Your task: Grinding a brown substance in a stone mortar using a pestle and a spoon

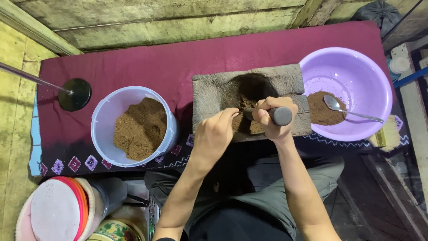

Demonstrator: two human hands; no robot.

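Two hands work over a stone mortar on a low table covered with a dark red cloth; the things are listed from left to right.

- A black round stand base with a thin metal rod sits at the left end of the cloth.
- A white plastic bucket holds coarse brown powder; it looks loose and dry, so I judge it spills easily.
- Below it, off the table, lies a stack of round lids, pink and white, beside a tin with a flower pattern. No label can be read.
- The left hand rests at the near edge of the stone mortar, fingers bent and together, holding nothing that I can see.
- The mortar is grey, rough and thick; I judge it heavy and stiff, best lifted by its two short sides.
- The right hand is closed around a dark pestle, which lies over the hollow with brown powder. The pestle looks smooth and hard; take it at the middle.
- A purple basin holds finer powder and a metal spoon.
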